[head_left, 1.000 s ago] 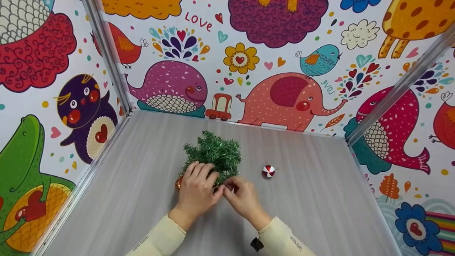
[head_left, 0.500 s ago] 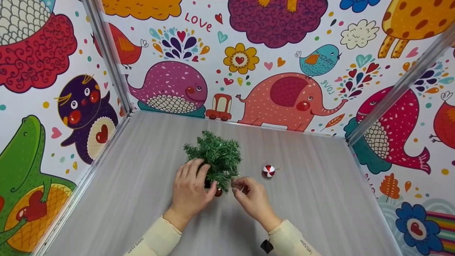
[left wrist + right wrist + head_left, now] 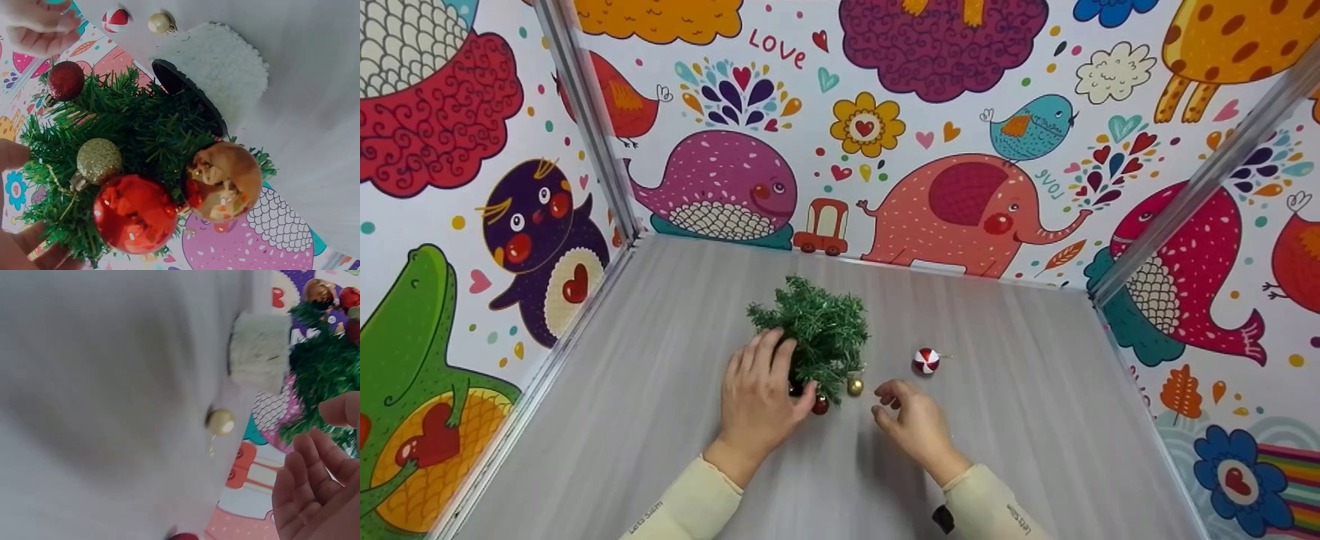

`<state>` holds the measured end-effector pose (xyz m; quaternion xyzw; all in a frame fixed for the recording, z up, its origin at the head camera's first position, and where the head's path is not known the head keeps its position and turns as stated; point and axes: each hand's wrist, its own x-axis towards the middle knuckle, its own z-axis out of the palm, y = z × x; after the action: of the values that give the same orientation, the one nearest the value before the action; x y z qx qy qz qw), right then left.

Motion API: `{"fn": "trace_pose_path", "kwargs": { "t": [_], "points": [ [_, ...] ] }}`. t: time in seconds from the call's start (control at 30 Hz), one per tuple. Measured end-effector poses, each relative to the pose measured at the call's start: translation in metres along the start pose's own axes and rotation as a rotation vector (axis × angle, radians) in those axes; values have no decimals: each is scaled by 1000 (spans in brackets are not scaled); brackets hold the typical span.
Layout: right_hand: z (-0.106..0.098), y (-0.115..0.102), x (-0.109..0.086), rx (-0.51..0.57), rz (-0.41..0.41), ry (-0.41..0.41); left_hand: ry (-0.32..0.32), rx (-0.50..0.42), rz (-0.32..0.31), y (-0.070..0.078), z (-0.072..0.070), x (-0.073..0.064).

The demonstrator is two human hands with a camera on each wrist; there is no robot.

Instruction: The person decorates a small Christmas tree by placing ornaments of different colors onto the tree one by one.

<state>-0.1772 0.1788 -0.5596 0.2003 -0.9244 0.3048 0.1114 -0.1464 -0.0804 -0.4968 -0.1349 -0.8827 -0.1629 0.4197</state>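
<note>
A small green Christmas tree [image 3: 817,326] in a white fleecy pot [image 3: 225,79] stands on the table. My left hand [image 3: 761,397] is at its near left side, thumb and fingers spread around the outer branches. On that side hang a shiny red ball [image 3: 135,214], a shiny gold ball [image 3: 222,181], a glittery pale gold ball [image 3: 99,160] and a dark red glitter ball [image 3: 65,81]. A small gold ball [image 3: 855,386] with a loop lies on the table beside the pot. To its right, my right hand [image 3: 919,431] holds nothing, fingers loosely bent.
A red-and-white striped ball [image 3: 928,361] with a loop lies on the table right of the tree. The grey table [image 3: 1035,420] is bordered by walls with cartoon animals [image 3: 712,180] and metal corner posts [image 3: 589,120].
My right hand has drawn back to the right from the tree's lower branches, leaving the small gold ball in sight. My left hand has shifted slightly left, uncovering the dark red ball.
</note>
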Motion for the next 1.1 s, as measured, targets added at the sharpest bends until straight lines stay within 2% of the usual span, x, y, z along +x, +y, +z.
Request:
{"fn": "trace_pose_path", "kwargs": {
  "t": [0.23, 0.53, 0.7, 0.97, 1.1],
  "points": [
    [10, 16, 7, -79, 49, -39, -21, 19, -14, -3, 0, 0],
    [32, 17, 26, -147, 59, -62, -34, 15, -15, -1, 0, -1],
    [44, 20, 31, -174, 33, -51, -43, 9, -25, 1, 1, 0],
    [56, 23, 34, -263, -85, 20, -55, 13, -32, 2, 0, 1],
    [59, 22, 36, -276, -99, 12, -49, 6, -26, 2, 1, 1]
  ]
}}
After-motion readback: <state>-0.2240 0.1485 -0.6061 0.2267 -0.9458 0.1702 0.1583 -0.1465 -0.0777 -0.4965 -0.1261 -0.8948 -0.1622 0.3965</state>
